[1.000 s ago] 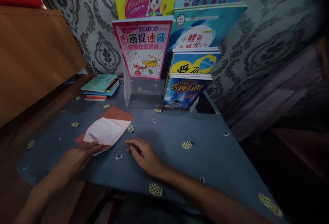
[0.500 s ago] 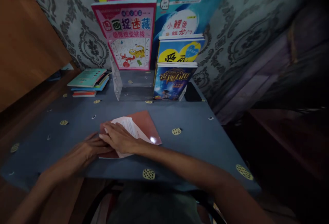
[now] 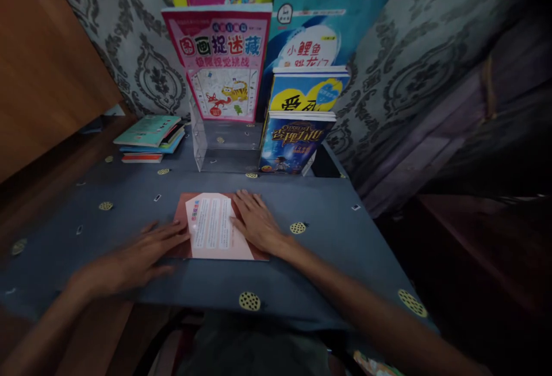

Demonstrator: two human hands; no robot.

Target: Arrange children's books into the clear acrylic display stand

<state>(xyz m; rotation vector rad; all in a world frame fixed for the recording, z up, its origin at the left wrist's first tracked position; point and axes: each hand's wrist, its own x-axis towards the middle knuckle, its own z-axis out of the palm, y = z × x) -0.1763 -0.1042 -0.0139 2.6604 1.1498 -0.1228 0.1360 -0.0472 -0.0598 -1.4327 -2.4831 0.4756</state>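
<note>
A thin brown-red book (image 3: 183, 207) with a pale pink printed panel (image 3: 215, 226) lies flat on the desk in front of me. Colored characters and columns of small text show on the panel. My right hand (image 3: 259, 223) rests flat over the book's right side, fingers stretched toward the far edge. At the left edge, my left hand (image 3: 150, 249) has its fingers spread, and the fingertips reach the cover. It is somewhat blurred. Neither hand is wrapped around anything.
Behind the book, a clear acrylic stand (image 3: 198, 146) holds a pink picture book (image 3: 222, 65), a blue book (image 3: 295, 146) and several others. A small stack of books (image 3: 149, 131) sits at the back left. A patterned blue cloth (image 3: 319, 284) covers the desk.
My hands, earlier together over the book's left part, have moved apart; the right one has slid to the right side. The book now lies straighter, its printed panel uncovered.
</note>
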